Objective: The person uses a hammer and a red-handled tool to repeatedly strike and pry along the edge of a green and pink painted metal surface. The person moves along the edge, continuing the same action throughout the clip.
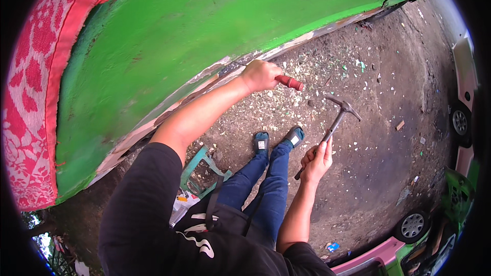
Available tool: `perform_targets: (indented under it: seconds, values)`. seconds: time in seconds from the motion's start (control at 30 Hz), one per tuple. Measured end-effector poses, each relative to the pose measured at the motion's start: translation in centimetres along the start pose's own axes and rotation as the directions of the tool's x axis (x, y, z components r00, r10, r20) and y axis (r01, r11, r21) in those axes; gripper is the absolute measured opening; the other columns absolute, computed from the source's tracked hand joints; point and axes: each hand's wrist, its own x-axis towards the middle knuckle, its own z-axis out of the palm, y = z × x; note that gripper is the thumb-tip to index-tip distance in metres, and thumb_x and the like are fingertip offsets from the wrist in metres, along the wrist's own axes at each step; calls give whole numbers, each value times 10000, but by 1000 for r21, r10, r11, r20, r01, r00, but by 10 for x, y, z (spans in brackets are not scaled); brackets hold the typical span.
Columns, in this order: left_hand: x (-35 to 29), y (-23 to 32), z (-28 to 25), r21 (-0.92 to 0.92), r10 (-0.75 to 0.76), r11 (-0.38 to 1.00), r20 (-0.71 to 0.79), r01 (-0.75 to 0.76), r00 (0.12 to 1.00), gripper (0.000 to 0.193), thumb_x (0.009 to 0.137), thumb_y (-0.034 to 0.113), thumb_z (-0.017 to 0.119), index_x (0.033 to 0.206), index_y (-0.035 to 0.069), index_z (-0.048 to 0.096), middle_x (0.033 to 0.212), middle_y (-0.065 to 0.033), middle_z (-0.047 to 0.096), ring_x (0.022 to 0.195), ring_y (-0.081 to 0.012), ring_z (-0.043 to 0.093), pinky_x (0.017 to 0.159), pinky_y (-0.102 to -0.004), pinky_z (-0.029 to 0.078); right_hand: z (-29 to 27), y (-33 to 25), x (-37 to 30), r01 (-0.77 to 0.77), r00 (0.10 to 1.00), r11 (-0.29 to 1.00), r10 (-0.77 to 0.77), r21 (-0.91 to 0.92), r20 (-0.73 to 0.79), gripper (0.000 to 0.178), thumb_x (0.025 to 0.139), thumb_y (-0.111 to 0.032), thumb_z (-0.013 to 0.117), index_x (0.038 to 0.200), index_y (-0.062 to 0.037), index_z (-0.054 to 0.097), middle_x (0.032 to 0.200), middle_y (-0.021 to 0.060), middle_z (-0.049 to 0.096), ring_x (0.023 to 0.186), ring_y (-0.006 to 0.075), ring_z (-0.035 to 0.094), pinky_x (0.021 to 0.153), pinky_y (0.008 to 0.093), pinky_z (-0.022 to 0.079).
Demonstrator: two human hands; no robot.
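My left hand [260, 75] is closed round a red-handled screwdriver [290, 82], whose butt sticks out toward the right. Its thin metal shaft reaches the scraped lower edge of a green car body [194, 36]; the tip is hard to make out. Lower down and to the right, my right hand [318, 161] grips a metal hammer [335, 123] by its shaft. The hammer's narrow, pointed head is up, a short way apart from the screwdriver's butt. Bare, flaking patches [204, 77] run along the car's bottom edge near my left hand.
Paint chips [286, 102] litter the dirt ground before my feet. A green plastic stool [197, 171] stands beside my legs. Red patterned cloth [38, 97] hangs over the car at left. Pink-and-green vehicles [371, 261] with wheels [412, 225] line the right side.
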Motion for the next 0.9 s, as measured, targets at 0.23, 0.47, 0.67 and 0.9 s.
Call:
perform_targets:
  seconds: [0.23,0.47,0.67,0.9]
  values:
    - [4,-4,8,-33,-7,999,-23,6,1000,52,694,145,665,687,134,614,657,-44,629,609,-262,647,537,-378,522,14,18,17,-100,990,995,102,-26,96,493,1010,-192,507,1475,-121,360,611,-80,379,469,17,359,381,172,266]
    - [7,-5,0,7,-29,1000,-1,29,1000,46,707,145,668,688,138,627,662,-52,635,624,-263,653,535,-385,523,29,23,24,-100,990,993,106,-70,88,418,1002,-219,533,1401,-114,472,609,-65,370,448,25,321,366,181,252]
    - [10,-11,3,-34,-74,997,-26,74,997,48,700,150,674,703,124,633,673,-54,641,635,-256,653,545,-372,525,32,6,30,0,990,1000,1,-6,138,421,1016,-190,495,1423,-99,442,621,-75,372,471,17,336,382,175,267]
    - [8,-10,-3,-19,-101,995,42,102,994,75,680,125,674,754,128,665,718,-58,660,659,-257,657,574,-371,534,31,2,35,64,988,941,-12,-333,156,371,1021,-196,483,1371,-75,502,638,-81,416,508,13,377,419,185,289]
